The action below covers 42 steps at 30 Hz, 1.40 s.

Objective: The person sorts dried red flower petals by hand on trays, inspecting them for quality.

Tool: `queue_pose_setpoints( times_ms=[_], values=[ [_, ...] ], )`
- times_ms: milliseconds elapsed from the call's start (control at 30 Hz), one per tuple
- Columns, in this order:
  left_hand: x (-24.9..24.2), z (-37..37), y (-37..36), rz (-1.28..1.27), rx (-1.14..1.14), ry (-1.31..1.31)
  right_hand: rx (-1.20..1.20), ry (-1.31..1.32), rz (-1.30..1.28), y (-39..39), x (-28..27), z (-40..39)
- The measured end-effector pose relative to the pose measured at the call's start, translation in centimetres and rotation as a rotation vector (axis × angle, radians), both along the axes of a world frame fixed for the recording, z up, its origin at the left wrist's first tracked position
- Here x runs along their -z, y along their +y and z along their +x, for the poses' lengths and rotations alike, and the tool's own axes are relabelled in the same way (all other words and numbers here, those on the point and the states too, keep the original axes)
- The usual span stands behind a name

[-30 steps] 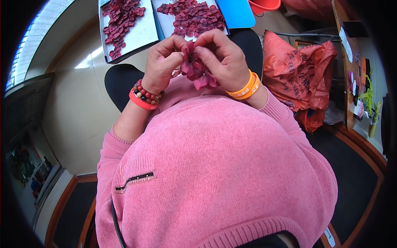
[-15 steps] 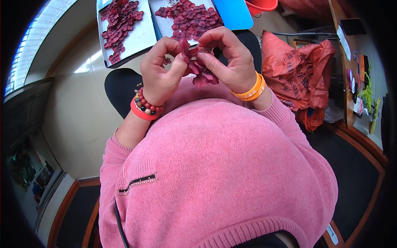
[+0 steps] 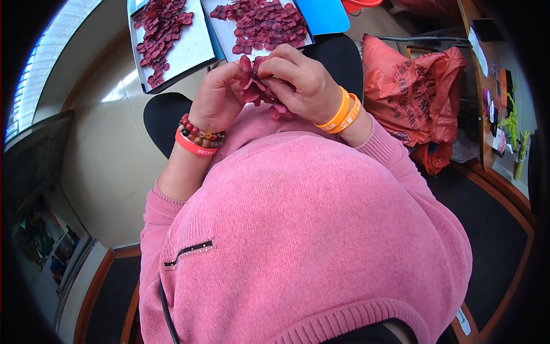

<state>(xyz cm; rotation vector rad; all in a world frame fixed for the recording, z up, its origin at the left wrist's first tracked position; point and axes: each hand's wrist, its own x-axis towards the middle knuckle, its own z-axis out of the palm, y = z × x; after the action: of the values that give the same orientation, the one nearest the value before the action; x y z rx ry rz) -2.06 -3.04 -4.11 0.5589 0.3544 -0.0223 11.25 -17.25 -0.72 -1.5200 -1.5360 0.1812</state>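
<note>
Dark red artificial flower petals [image 3: 252,85] are bunched between my two hands, above my lap. My left hand [image 3: 217,97], with a bead bracelet and a red band at the wrist, curls round their left side; some of its fingertips are hidden behind the petals. From the right, my right hand [image 3: 306,86], wearing orange wristbands, closes its thumb and fingers on the same flower. One petal hangs below the right fingers. Just beyond the hands, loose dark red petals [image 3: 269,26] lie in a white tray [image 3: 228,43].
Another white tray [image 3: 192,49] with more petals [image 3: 160,34] stands at the upper left. A blue panel [image 3: 323,16] adjoins the trays. To the right sits a red plastic bag [image 3: 407,92] with black print, beside a wooden-edged table [image 3: 472,74]. Part of a red basin [image 3: 361,3] shows at the top.
My right hand has moved left and turned over the flower, its fingers now closer together. My left hand has rolled, showing more of its palm side. The petals have shifted slightly left.
</note>
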Motion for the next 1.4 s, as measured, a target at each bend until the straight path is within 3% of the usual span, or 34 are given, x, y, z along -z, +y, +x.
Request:
queue_pose_setpoints(
  times_ms=[133,233,333,567,667,800,900,1000,1100,1200,1300,1400],
  values=[
    [0.0,0.2,-0.3,-0.037,-0.033,0.093,0.011,0.042,-0.011,0.1,0.2,0.0],
    [0.9,0.3,-0.2,-0.162,0.025,0.018,0.067,0.171,-0.076,-0.1,0.0,0.0],
    [0.7,0.5,-0.8,-0.246,0.049,0.055,0.092,0.714,-0.226,-0.2,0.8,-0.3],
    [0.1,0.8,-0.6,-0.164,-0.052,0.096,0.057,0.605,-0.122,-0.4,0.6,0.1],
    [1.0,0.8,-0.3,-0.223,0.005,0.033,-0.011,0.357,-0.034,-0.3,0.7,0.4],
    [0.9,1.1,-0.6,-0.224,0.021,0.047,-0.026,0.248,-0.107,-0.7,1.2,0.5],
    [0.0,1.3,-1.2,-0.195,0.015,0.112,-0.078,0.325,-0.170,-1.0,1.3,0.6],
    [-1.0,1.6,-2.0,-0.108,-0.001,0.208,-0.119,0.448,-0.212,-1.4,1.3,0.8],
    [-1.9,1.6,-2.3,-0.048,0.002,0.230,-0.197,0.982,-0.362,-1.4,1.5,1.0],
    [-1.6,1.5,-1.8,-0.057,0.053,0.133,-0.178,1.241,-0.466,-1.8,-0.2,1.5],
    [-0.1,1.5,-1.5,-0.088,0.074,0.050,-0.169,1.353,-0.290,-1.4,1.1,1.1],
    [0.9,1.6,-1.2,-0.117,0.074,0.003,-0.109,1.481,-0.326,-1.2,0.9,1.1]
  ],
)
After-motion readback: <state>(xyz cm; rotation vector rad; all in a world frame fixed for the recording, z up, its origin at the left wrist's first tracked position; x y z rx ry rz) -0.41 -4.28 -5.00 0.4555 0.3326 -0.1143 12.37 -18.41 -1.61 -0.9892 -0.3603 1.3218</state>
